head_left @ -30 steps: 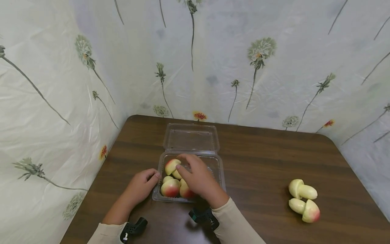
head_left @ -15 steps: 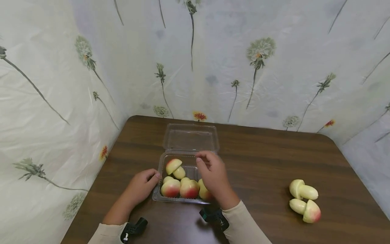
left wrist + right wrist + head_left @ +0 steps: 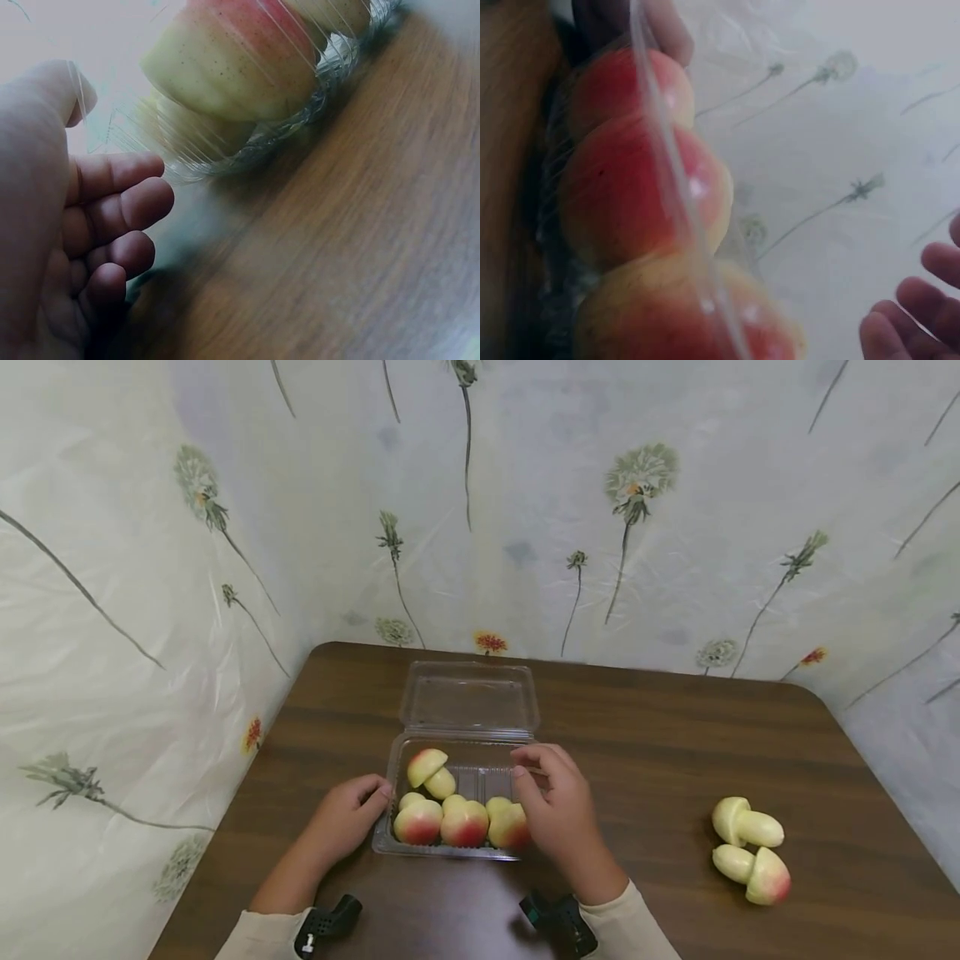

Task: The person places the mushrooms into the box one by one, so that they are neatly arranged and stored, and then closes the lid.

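Note:
A hinged clear plastic container (image 3: 381,843) stands on the table, its lid (image 3: 471,697) folded back. Inside, three yellow mushrooms with reddish caps line the front: a left one (image 3: 417,823), a middle one (image 3: 464,824) and a right one (image 3: 507,827). Another mushroom (image 3: 427,768) lies tilted at the back left. My left hand (image 3: 343,817) holds the container's left rim between thumb and fingers; in the left wrist view the thumb (image 3: 52,90) overlaps the plastic edge. Over the container's right side is my right hand (image 3: 561,806), fingers loosely bent, holding nothing, hiding part of that rim.
On the right of the brown wooden table (image 3: 637,752) lie two more mushrooms, an all-yellow one (image 3: 746,823) behind a red-tinged one (image 3: 753,872). A flower-patterned sheet (image 3: 525,485) hangs behind and to the left of the table.
My right hand has let go of the back-left mushroom and moved right across the container, uncovering the front row. My left hand has stayed at the left rim.

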`<state>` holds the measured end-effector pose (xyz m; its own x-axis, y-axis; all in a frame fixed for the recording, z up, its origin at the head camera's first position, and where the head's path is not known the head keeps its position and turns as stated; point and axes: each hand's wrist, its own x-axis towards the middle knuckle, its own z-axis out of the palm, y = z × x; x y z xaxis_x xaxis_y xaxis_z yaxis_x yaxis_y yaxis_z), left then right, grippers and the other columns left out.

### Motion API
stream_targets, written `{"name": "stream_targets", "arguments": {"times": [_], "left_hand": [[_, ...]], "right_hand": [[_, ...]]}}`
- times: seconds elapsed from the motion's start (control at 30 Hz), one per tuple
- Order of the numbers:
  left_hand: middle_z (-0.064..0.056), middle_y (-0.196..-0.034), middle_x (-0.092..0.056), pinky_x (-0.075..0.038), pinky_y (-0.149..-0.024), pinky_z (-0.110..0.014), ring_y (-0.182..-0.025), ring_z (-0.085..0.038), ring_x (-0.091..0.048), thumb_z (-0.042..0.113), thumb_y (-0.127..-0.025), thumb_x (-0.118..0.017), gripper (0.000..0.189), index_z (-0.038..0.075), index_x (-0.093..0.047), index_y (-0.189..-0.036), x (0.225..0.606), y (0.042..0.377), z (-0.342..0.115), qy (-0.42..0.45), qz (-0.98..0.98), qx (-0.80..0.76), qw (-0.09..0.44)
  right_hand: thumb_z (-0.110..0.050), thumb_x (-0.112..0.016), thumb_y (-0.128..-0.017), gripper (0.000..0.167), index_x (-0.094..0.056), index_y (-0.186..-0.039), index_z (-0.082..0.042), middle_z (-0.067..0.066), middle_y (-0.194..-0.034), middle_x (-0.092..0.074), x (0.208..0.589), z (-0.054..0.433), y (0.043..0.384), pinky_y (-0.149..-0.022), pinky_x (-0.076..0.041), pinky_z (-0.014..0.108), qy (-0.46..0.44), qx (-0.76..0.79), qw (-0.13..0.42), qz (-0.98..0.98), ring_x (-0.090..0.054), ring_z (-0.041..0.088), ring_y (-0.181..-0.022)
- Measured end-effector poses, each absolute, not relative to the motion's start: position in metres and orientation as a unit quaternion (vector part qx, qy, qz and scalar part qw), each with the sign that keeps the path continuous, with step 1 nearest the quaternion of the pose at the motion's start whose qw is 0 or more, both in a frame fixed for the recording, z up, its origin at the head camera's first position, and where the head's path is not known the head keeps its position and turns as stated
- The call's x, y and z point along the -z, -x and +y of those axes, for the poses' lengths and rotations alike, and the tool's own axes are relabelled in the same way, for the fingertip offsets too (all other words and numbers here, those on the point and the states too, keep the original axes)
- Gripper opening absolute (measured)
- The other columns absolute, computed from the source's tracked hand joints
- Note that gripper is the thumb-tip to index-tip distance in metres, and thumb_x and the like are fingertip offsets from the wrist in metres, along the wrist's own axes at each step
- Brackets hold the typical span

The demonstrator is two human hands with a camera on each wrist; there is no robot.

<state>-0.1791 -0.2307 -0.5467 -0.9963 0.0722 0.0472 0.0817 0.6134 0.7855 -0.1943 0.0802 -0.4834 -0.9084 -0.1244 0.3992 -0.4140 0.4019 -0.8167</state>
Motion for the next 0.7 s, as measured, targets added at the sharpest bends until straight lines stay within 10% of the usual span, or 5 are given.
{"name": "stream_targets", "arguments": {"times": [0.7], "left_hand": [[0.007,-0.091,-0.066,-0.048,-0.083,-0.036,-0.087,-0.012,-0.059,0.028,-0.107,-0.057,0.021,0.023,-0.072,-0.094,0.545,0.179,-0.232,0.040,-0.899,0.435,-0.001]], "right_hand": [[-0.002,-0.080,-0.088,0.035,-0.067,-0.120,0.002,0.012,-0.116,-0.061,0.502,0.127,0.188,-0.092,-0.048,0.008,-0.076,-0.475,0.245,-0.842,-0.060,0.018,-0.106]]}}
